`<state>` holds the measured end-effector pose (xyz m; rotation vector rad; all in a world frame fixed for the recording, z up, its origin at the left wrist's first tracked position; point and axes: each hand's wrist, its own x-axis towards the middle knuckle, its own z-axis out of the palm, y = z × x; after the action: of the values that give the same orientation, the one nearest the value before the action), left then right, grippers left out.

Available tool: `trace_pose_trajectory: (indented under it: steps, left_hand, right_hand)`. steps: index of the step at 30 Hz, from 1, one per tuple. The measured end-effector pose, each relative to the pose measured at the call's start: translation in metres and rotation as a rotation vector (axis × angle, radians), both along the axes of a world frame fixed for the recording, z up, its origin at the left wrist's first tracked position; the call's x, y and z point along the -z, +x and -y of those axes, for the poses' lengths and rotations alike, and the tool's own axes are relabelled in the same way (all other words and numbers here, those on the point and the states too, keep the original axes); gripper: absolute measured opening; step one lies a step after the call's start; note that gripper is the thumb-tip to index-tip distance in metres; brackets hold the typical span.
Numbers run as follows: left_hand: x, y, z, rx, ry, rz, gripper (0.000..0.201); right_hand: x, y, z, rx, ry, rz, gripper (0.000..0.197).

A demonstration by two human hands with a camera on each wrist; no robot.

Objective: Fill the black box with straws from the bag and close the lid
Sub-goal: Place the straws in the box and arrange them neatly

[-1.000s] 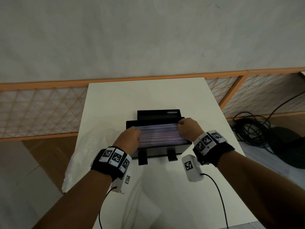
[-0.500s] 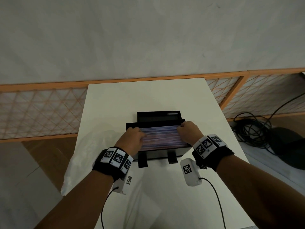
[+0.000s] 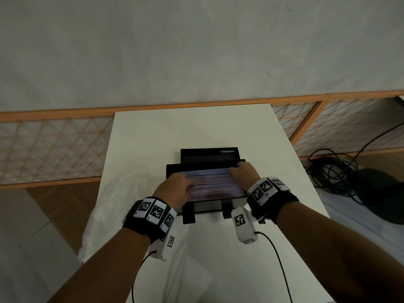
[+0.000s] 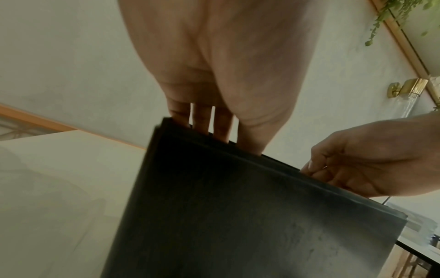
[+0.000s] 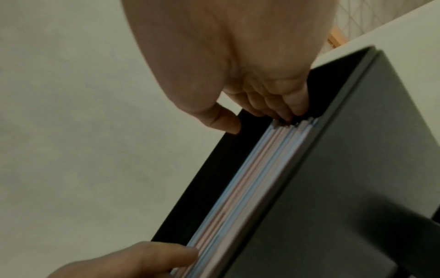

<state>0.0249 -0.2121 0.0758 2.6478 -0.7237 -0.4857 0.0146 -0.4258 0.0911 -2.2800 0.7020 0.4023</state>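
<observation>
Both forearms are reaching forward; left hand [image 3: 175,189] and right hand [image 3: 243,174] are pressing down, fingers bent.

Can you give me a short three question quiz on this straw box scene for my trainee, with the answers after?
1. True or false: the lid of the black box is already shut.
2. Where do the straws lie? A) flat inside the box B) loose on the table C) upright in a cup
3. Which hand is at which end of the straws?

Key
1. False; it stands open behind the box.
2. A.
3. The left hand is at the left end and the right hand at the right end, fingers down on the straws.
</observation>
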Motion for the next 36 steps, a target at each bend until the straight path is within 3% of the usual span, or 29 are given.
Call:
trace_pose_trajectory:
  steps: [8, 14, 18, 24, 27, 28, 30, 36]
  left_hand:
    - [0.003, 0.000, -0.004, 0.000, -0.042, -0.021, 0.034]
    - [-0.002, 0.005, -0.002, -0.120, -0.172, 0.070, 0.027]
    - [-0.001, 0.009, -0.001, -0.084, -0.054, 0.040, 0.029]
    - [0.004, 0.014, 0.003, -0.031, 0.028, 0.007, 0.035]
    - [0.006, 0.016, 0.005, -0.017, 0.046, -0.002, 0.037]
    - [0.007, 0.016, 0.006, -0.012, 0.060, -0.007, 0.037]
    - [0.009, 0.015, 0.006, 0.003, 0.105, -0.005, 0.037]
    - [0.007, 0.015, 0.004, 0.004, 0.074, -0.005, 0.036]
  right_hand:
    - [0.004, 0.003, 0.007, 0.053, 0.088, 0.065, 0.024]
    - [0.004, 0.004, 0.001, 0.030, -0.039, 0.050, 0.036]
    - [0.004, 0.004, -0.002, 0.054, -0.034, 0.071, 0.036]
    - [0.011, 0.004, 0.003, 0.044, 0.053, 0.088, 0.030]
    - [0.009, 0.001, 0.005, 0.091, 0.098, 0.146, 0.008]
    - [0.009, 0.001, 0.006, 0.116, 0.103, 0.153, 0.024]
    - [0.009, 0.000, 0.005, 0.133, 0.111, 0.140, 0.038]
    - [0.006, -0.004, 0.008, 0.138, 0.188, 0.165, 0.038]
